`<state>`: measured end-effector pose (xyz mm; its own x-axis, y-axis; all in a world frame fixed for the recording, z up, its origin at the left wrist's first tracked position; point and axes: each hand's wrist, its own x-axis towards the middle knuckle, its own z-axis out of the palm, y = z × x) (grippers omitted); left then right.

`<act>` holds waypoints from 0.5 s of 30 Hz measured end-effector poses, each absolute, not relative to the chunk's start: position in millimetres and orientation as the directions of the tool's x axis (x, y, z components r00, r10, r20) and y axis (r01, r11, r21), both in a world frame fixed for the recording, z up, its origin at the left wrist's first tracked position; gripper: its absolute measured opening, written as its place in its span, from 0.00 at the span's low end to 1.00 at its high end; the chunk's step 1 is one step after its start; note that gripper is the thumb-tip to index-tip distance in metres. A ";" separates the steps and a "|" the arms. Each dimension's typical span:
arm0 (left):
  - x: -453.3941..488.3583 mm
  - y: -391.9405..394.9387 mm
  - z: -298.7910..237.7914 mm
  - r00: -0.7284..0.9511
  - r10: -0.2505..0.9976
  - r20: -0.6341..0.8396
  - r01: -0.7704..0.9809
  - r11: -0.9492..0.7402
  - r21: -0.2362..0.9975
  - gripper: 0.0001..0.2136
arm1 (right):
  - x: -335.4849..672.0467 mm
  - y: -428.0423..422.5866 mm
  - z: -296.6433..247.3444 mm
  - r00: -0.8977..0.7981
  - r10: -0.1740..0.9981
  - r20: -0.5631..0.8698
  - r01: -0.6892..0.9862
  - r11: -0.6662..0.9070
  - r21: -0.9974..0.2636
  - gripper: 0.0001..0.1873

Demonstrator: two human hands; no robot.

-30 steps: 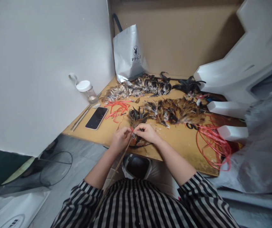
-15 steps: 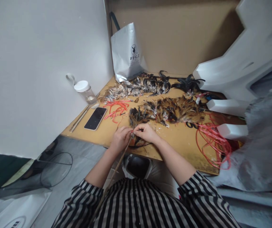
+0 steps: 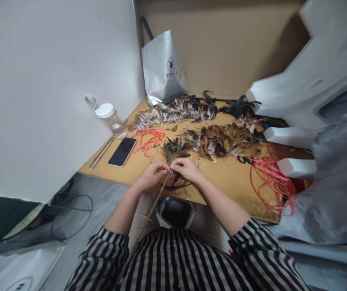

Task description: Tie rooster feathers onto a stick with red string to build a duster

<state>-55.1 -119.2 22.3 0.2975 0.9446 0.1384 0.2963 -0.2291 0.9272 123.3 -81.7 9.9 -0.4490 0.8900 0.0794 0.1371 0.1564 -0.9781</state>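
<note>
My left hand [image 3: 153, 174] and my right hand [image 3: 187, 169] meet over the table's front edge, fingertips pinched together. Between them shows a bit of red plastic string [image 3: 169, 169], at the base of a bundle of dark and brown feathers [image 3: 175, 149] that fans out away from me. From this spot a long thin stick [image 3: 153, 206] slants down towards my lap. Both hands are closed on the string; its ends are hidden by my fingers. More dark feathers lie on the table under my right hand.
On the table [image 3: 234, 186] lie a brown feather pile [image 3: 224, 139], a speckled feather row [image 3: 176, 110], red strings [image 3: 272, 180], a phone [image 3: 122, 151], thin sticks [image 3: 102, 152] and a lidded jar [image 3: 109, 117]. A silver bag [image 3: 162, 66] stands behind; white foam [image 3: 294, 93] borders the right.
My left hand has turned slightly, its wrist lower and further left, with its fingertips still at the string. The feather bundle looks more spread and leans a little left. My right hand is almost unmoved.
</note>
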 end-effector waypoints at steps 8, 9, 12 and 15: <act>-52.6 -116.3 13.5 0.215 0.950 0.225 0.347 -0.289 0.892 0.04 | 121.9 -78.9 4.2 -0.452 0.891 0.040 0.098 0.094 -0.991 0.13; -51.7 -115.9 14.0 0.203 0.950 0.239 0.351 -0.298 0.888 0.04 | 121.7 -78.7 3.8 -0.456 0.889 0.041 0.092 0.093 -0.991 0.14; -50.0 -114.8 16.4 0.183 0.944 0.274 0.367 -0.324 0.872 0.04 | 121.5 -78.3 2.9 -0.466 0.884 0.041 0.075 0.086 -0.994 0.14; -50.5 -114.2 16.9 0.193 0.944 0.266 0.355 -0.320 0.878 0.04 | 121.7 -78.1 3.1 -0.469 0.883 0.026 0.066 0.064 -0.996 0.14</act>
